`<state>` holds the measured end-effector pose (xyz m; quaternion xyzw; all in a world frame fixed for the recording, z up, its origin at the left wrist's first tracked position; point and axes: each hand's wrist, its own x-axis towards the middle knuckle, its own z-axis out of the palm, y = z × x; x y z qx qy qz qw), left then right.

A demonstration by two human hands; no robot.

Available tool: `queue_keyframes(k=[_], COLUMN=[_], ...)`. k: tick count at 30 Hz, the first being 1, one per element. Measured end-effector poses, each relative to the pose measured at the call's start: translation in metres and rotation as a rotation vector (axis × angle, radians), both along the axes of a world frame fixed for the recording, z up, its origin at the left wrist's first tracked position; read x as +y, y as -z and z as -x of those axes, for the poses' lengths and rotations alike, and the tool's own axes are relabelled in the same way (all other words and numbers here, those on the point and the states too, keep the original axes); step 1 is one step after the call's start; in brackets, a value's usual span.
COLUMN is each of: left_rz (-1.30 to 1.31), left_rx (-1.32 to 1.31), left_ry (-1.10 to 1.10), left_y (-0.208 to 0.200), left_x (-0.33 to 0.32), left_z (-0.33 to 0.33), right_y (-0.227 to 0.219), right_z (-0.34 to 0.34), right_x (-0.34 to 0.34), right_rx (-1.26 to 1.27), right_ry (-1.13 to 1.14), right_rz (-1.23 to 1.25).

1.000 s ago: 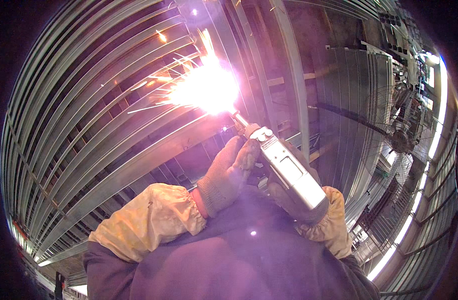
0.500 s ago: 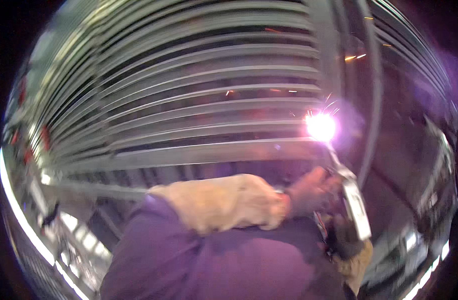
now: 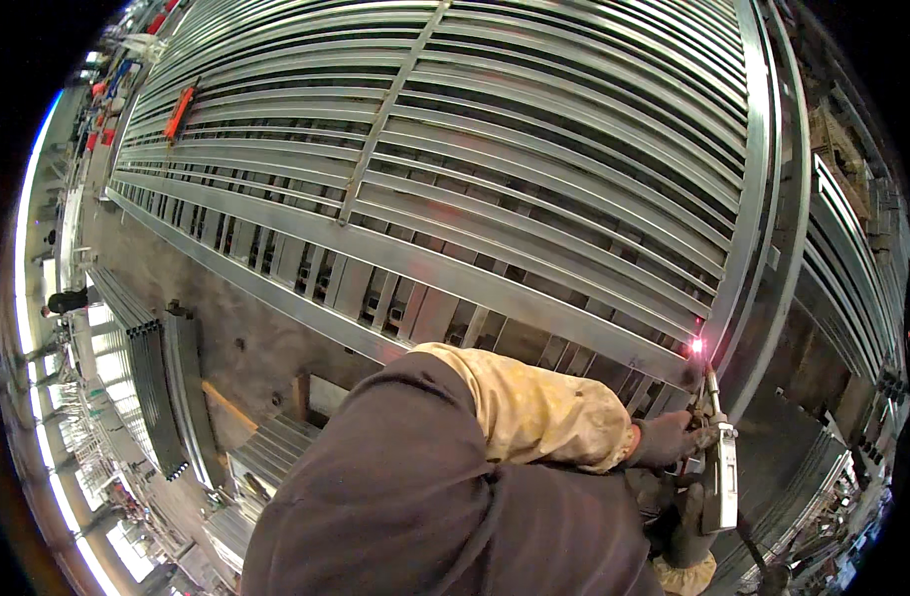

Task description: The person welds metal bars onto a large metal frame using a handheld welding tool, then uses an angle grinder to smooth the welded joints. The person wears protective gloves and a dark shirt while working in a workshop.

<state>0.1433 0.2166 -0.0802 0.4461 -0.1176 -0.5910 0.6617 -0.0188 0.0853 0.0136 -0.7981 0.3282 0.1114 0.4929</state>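
Note:
A white handheld welding gun (image 3: 720, 477) points away from me, its thin nozzle (image 3: 711, 389) reaching a corner of a large metal frame (image 3: 455, 283). A small pink-white glow (image 3: 697, 346) shows at that corner, just beyond the tip. My left hand (image 3: 666, 439), in a dark glove under a tan sleeve cover (image 3: 544, 405), closes its fingers at the front of the gun. Farther back, my right hand (image 3: 687, 531), also dark-gloved, is wrapped about the gun's rear part. The gun's body hides some of its fingers.
Parallel metal bars fill the frame, crossed by a strip (image 3: 387, 109). An orange tool (image 3: 180, 112) lies on the bars at far left. Bundled metal tubes (image 3: 147, 382) stand on the floor at left; more bars (image 3: 840, 268) lie at right. A cable (image 3: 753, 551) trails below the gun.
The large white-violet flare with flying sparks has shrunk to a small pink glow. My view has shifted, so the flare's corner and the gun appear lower. Both hands still hold the gun.

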Motion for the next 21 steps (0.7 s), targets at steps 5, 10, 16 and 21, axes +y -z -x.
queue_keyframes(k=[5, 10, 16, 21], left_rz=[0.08, -0.034, -0.051, 0.01], left_rx=[-0.209, -0.421, -0.424, -0.578], left_ry=[-0.014, -0.286, -0.73, -1.07], left_y=[0.009, -0.003, -0.076, -0.191], left_x=[0.01, 0.066, 0.18, 0.261], left_z=[0.021, 0.04, 0.075, 0.105], right_y=[0.001, -0.01, -0.011, -0.02], right_z=[0.025, 0.033, 0.048, 0.069], right_x=[0.001, 0.005, 0.007, 0.022], right_rx=[-0.158, -0.319, -0.392, -0.401], right_ry=[0.073, -0.012, -0.122, -0.105], right_rz=[-0.007, -0.107, -0.265, -0.264])
